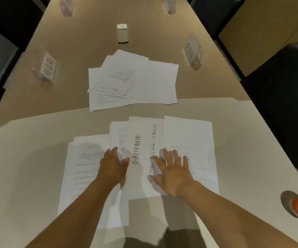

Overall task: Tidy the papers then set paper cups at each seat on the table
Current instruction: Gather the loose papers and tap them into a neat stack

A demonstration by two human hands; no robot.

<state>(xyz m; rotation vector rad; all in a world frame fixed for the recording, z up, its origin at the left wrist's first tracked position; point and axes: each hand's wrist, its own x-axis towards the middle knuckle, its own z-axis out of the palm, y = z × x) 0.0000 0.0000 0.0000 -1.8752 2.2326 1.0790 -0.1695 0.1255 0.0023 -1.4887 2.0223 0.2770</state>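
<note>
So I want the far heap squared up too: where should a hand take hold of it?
Take the far heap by its near edge, coming from the person's side: the sheets lie flat and fanned there, with loose corners to slide fingers under. Judging by this view only.

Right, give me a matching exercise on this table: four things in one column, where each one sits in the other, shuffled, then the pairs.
Things
1. left hand
2. right hand
3. far pile of papers
4. white device

Places
A. past both paper piles, on the table's midline
B. flat, fingers spread, on the rightmost near sheets
C. on the near sheets left of the large-print page
D. mid-table, between the two name cards

Pairs: 1-C, 2-B, 3-D, 4-A
</note>
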